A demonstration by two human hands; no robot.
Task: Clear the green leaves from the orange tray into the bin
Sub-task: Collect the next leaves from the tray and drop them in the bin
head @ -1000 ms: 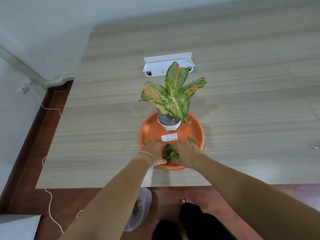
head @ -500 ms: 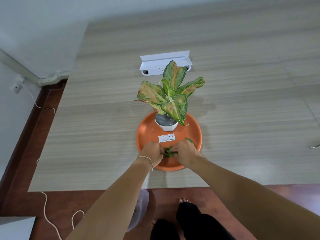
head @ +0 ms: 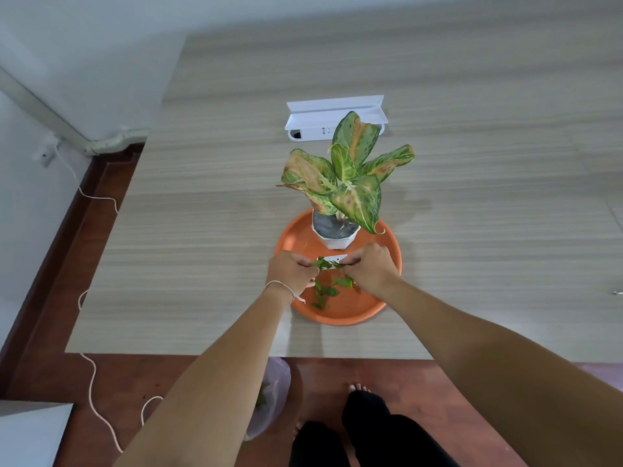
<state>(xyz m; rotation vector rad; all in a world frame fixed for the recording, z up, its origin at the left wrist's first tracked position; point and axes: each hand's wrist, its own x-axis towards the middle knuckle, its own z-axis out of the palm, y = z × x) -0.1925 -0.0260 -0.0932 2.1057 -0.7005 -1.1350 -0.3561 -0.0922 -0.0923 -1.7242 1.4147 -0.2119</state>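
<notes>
A round orange tray (head: 371, 311) sits near the table's front edge. Small green leaves (head: 328, 264) hang in a bunch between my two hands, just above the tray. My left hand (head: 291, 271) pinches the bunch's left end and my right hand (head: 369, 267) pinches its right end. More loose green leaves (head: 325, 293) lie on the tray below. The bin (head: 273, 396), lined with a clear bag holding some leaves, stands on the floor under the table edge, partly hidden by my left forearm.
A potted plant (head: 344, 183) in a white pot (head: 335, 235) stands on the tray's far half, with a white label behind the held leaves. A white power strip box (head: 333, 119) lies farther back. A cord (head: 94, 382) trails over the red floor. My feet (head: 357, 389) are by the bin.
My hands pressed together over the leaf pile, then rose and drew apart, lifting a bunch of leaves off the tray. Some leaves stayed behind on the tray.
</notes>
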